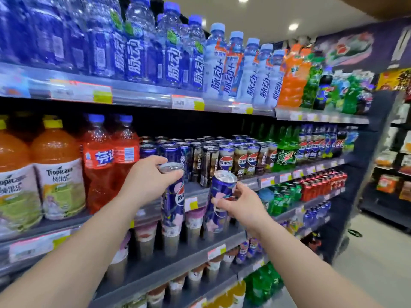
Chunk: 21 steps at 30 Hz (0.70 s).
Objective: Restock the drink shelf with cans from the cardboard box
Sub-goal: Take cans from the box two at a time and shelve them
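two slim blue pepsi cans held up in front of the drink shelf (195, 192), one per hand, both off the shelf. left hand (144, 181) gripping the left can (173, 203) at its top, thumb and fingertips curled round the silver rim, can hanging upright below the palm. right hand (240, 205) wrapped round the middle of the right can (219, 196), fingers curled across the label, can tilted with its top leaning left and away. both cans just near of the shelf edge, below the rows of shelved cans (222, 156) standing in the middle of that level. to the left on the same level, red bottles (106, 161) and orange tropicana bottles (55, 174). green bottles (284, 150) to the right of the can rows. one level up, blue-labelled water bottles (138, 50) in a long line. lower levels packed with cups (144, 238) and, farther right, green and red cans (311, 187). cardboard box out of view.
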{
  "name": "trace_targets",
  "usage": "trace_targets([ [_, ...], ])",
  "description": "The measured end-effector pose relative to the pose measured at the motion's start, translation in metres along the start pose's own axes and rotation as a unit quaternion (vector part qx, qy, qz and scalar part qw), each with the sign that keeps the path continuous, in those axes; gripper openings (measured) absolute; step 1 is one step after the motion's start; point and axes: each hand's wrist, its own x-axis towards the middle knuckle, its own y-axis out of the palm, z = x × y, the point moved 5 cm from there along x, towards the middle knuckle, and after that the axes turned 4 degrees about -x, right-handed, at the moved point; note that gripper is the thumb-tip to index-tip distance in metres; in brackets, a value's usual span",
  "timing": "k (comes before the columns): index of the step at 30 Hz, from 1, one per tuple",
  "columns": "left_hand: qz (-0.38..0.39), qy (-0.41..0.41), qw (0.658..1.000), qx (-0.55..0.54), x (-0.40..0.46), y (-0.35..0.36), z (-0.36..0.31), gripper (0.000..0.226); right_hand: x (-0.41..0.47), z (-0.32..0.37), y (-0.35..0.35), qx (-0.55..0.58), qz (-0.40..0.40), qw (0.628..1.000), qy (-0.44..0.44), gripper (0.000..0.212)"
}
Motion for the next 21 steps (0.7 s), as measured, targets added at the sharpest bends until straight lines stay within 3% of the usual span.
trace_targets([
  [2,-0.017,0.004,1.0,0.023,0.016,-0.002,-0.007,0.06,0.026,0.006,0.005,-0.003,0.025,1.0,-0.018,0.053],
  [4,-0.03,0.014,0.998,0.06,0.032,-0.003,-0.014,0.045,0.051,0.014,0.013,-0.003,0.036,0.999,-0.034,0.043],
  [7,-0.059,0.033,0.991,0.115,0.053,-0.003,-0.019,0.032,0.085,0.029,0.032,0.01,0.043,0.997,-0.066,0.047],
  [16,-0.052,-0.019,0.985,0.162,0.085,0.015,0.018,0.052,0.134,0.029,0.076,0.015,0.022,0.996,-0.084,0.043],
  [21,-0.017,-0.071,0.979,0.192,0.087,0.023,0.029,0.058,0.147,0.024,0.093,0.011,0.047,0.995,-0.091,0.036],
])
